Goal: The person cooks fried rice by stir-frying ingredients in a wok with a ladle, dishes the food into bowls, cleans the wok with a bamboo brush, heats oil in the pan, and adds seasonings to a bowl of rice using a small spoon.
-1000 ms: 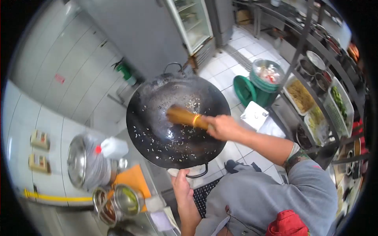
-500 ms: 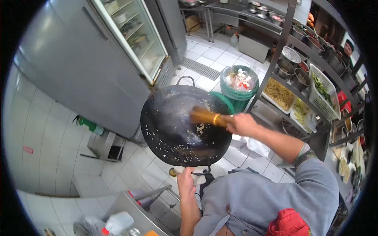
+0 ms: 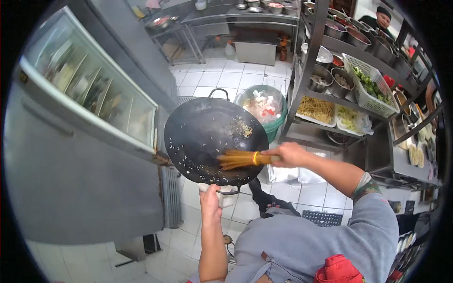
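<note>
Well, the wok (image 3: 200, 125) looks heavy, stiff and slick, best gripped beside its near handle (image 3: 237, 190); the brush (image 3: 244, 159) seems light, springy at the bristles (image 3: 231, 158), firm past the binding (image 3: 255, 158). The left hand (image 3: 211, 200) clamps the wok through a cloth (image 3: 227, 200), the right hand (image 3: 289, 154) the brush. The wok is held before the person (image 3: 302, 231), handles running near to far; the brush points leftward across it, bristles inside.

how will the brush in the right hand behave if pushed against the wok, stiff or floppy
The brush would probably flex springily rather than flop, since its thin strands fan out fairly straight. Near the yellow band, where they are bunched, it is likely stiffer. It seems light, as the right hand alone holds it.
</note>
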Demonstrator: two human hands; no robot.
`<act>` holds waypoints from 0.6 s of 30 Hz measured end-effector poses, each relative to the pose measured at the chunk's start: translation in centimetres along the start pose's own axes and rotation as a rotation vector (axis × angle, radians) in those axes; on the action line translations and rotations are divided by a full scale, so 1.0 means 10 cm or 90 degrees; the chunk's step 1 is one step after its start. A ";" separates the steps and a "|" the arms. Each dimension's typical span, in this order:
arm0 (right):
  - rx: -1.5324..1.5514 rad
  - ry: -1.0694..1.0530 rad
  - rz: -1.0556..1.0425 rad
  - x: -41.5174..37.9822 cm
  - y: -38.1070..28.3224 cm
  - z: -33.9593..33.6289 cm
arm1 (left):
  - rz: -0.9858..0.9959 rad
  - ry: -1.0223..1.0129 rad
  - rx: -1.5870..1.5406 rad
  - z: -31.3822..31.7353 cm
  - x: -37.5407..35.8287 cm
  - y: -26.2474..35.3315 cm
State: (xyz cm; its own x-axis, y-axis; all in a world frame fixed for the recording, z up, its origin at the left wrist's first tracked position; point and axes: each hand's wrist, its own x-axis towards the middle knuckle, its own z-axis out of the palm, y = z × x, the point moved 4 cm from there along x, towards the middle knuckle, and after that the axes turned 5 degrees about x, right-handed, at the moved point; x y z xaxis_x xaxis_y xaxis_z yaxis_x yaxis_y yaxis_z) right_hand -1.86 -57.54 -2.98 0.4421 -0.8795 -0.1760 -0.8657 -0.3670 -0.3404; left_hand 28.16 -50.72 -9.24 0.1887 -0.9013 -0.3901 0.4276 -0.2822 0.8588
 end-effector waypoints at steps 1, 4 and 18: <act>-0.007 0.026 0.029 0.17 0.21 0.13 | 0.010 -0.028 0.002 -0.08 0.22 -0.10; -0.039 0.127 0.143 0.78 0.75 0.22 | -0.036 -0.047 0.016 -0.11 0.51 -0.02; 0.079 0.074 0.352 2.45 1.08 0.88 | -0.092 -0.061 0.095 0.07 2.09 0.35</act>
State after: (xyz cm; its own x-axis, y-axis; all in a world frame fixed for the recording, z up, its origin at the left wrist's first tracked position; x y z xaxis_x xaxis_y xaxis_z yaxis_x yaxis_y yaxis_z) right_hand 1.68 -80.42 -19.13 -0.1028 -0.9607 -0.2578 -0.9237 0.1884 -0.3337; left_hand 33.02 -70.76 -14.16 0.0462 -0.8729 -0.4858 0.3066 -0.4505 0.8385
